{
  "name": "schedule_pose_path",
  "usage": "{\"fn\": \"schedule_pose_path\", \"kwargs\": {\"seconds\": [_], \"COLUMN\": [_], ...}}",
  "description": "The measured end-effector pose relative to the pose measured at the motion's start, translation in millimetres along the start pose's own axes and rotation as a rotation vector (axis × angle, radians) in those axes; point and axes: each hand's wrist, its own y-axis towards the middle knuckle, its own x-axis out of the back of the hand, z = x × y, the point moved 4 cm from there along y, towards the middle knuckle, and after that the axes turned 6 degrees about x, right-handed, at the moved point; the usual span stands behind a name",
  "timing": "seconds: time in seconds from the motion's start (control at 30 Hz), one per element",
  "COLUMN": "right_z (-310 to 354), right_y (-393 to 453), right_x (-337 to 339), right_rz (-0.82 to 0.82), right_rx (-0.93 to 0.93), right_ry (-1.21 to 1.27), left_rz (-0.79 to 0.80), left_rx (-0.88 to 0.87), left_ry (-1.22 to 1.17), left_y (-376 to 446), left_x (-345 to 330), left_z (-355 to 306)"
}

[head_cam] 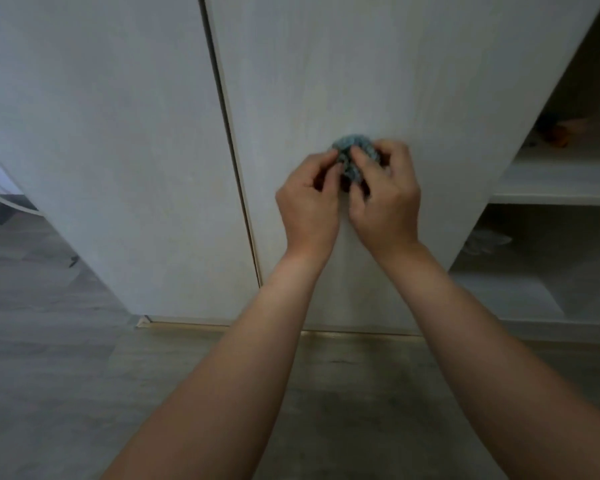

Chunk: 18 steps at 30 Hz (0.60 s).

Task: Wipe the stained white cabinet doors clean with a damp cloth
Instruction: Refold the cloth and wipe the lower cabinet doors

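both hands meet at a small bunched grey-blue cloth (353,157) in front of the right cabinet door (378,81). the left hand (309,199) pinches its left side with curled fingers; the right hand (385,195) grips its right side. whether the cloth touches the door i cannot tell. the dark gap (229,150) between this door and the left door (101,133) lies just left of the hands. open shelves (561,188) stand past the door's right edge. bare floor (49,375) spreads below.
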Motion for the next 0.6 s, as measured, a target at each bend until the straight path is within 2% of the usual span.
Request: {"fn": "schedule_pose_path", "kwargs": {"seconds": [0.07,0.13,0.2,0.3,0.37,0.43,0.53,0.6], "right_z": [-9.5,-18.7,-24.5,-28.9,-31.3,-31.8,-40.2,-50.5], "right_y": [24.6,9.3,-34.1,-94.6,-101.3,-80.1,-20.4,6.3], "right_x": [15.1,15.2,7.6,-5.0,-3.5,6.6,36.0,49.9], "right_rz": [-0.047,-0.012,0.09,0.322,0.373,0.281,-0.015,-0.147], "right_rx": [0.008,0.0,-0.009,-0.027,-0.089,-0.106,-0.084,-0.086], "right_ry": [0.012,0.016,-0.005,0.001,0.036,0.037,-0.03,-0.062], "left_rz": [0.003,0.02,0.06,0.099,0.063,0.049,0.052,0.025], "left_rx": [-0.028,-0.016,0.037,0.254,0.328,0.239,0.03,0.014], "left_ry": [-0.085,-0.067,0.058,0.179,0.215,0.207,0.051,-0.083], "left_y": [17.5,9.6,-21.2,-67.1,-75.5,-67.2,-33.1,-10.6], "left_x": [-13.0,-18.9,-21.6,-19.4,-22.9,-31.8,-50.9,-64.8], "left_z": [-19.7,-10.7,23.3,77.2,85.4,64.3,9.0,-13.4]}}
